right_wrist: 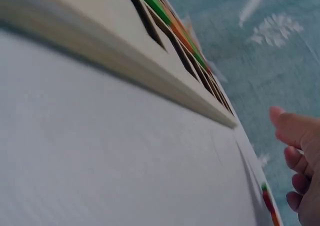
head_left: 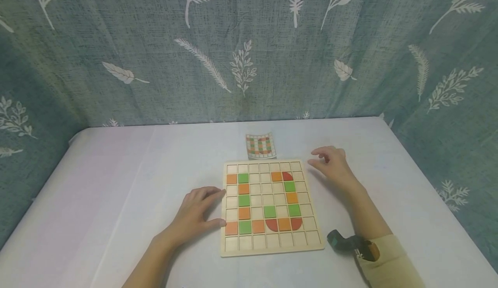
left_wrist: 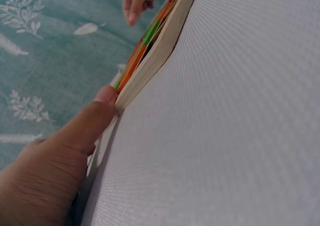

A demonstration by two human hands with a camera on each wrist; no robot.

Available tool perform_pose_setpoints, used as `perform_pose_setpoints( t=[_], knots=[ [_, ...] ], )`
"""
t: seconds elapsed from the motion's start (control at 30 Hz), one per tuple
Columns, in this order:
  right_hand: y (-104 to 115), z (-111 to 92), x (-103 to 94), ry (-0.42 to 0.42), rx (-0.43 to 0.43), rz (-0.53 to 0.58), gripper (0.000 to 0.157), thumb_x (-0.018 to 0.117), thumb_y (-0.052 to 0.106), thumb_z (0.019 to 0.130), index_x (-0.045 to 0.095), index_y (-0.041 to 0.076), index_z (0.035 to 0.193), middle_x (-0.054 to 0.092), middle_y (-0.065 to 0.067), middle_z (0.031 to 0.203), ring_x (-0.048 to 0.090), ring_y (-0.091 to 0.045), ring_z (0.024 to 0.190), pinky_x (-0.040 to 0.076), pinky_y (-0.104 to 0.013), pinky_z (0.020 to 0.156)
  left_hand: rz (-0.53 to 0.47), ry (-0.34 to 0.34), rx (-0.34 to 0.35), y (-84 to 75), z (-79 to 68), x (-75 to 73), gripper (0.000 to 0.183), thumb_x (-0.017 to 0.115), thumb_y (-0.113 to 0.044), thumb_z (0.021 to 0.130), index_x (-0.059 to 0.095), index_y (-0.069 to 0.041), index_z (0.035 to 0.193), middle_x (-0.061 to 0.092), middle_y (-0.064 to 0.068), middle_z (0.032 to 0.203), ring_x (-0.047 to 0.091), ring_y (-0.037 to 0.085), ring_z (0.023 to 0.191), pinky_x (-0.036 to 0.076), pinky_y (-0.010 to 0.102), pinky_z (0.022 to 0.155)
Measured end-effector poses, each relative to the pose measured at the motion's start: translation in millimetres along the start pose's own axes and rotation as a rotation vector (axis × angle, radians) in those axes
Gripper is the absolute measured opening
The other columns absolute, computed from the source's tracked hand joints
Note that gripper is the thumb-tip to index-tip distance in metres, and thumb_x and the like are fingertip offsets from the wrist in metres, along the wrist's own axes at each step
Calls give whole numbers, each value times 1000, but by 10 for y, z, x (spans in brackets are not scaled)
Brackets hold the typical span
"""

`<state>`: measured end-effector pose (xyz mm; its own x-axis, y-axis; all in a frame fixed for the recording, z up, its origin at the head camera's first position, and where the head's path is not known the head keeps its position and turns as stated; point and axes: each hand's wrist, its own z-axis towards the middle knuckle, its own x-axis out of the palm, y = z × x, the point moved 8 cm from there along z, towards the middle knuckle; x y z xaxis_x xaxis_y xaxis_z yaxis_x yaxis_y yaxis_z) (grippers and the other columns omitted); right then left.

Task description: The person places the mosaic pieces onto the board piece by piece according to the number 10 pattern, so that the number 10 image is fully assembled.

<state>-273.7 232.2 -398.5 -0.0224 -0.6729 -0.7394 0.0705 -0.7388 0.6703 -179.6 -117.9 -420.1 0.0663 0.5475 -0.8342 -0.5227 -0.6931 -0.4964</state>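
A light wooden grid board (head_left: 266,201) lies flat on the table, with orange, green and rounded red tiles in several of its squares. My left hand (head_left: 196,212) rests at the board's left edge, thumb and forefinger spread apart along it. In the left wrist view, the left thumb (left_wrist: 90,121) touches the board's side (left_wrist: 155,58). Beyond the board's far right corner, my right hand (head_left: 330,164) is raised over the table. Its thumb and forefinger stand apart with no tile between them, and the other fingers (right_wrist: 297,181) bend loosely.
A small patterned card (head_left: 260,145) with a coloured grid lies behind the board. Low in the right wrist view is a green, red and orange item (right_wrist: 268,203) near the right fingers. White cloth (head_left: 128,193) covers the table; a leaf-patterned curtain (head_left: 155,63) hangs behind.
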Motion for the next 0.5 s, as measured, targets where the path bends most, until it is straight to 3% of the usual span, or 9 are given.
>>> perform_pose_setpoints(
  t=[0.33,0.5],
  knots=[
    [-422,-23,-310,-197,127,-67,33,72,21,84,67,-2,107,60,-20,107,41,-35,106,34,-46,85,-5,-3,8,-10,0,-18,71,74,-46,74,53,-14,134,50,3,128,42,25,119,31,45,96],
    [-487,-43,-301,-217,129,-112,35,73,24,83,69,-1,107,61,-21,109,41,-37,106,33,-50,88,-15,3,3,-11,-2,-13,71,74,-46,74,53,-14,135,50,3,130,42,25,120,30,45,97]
  ],
)
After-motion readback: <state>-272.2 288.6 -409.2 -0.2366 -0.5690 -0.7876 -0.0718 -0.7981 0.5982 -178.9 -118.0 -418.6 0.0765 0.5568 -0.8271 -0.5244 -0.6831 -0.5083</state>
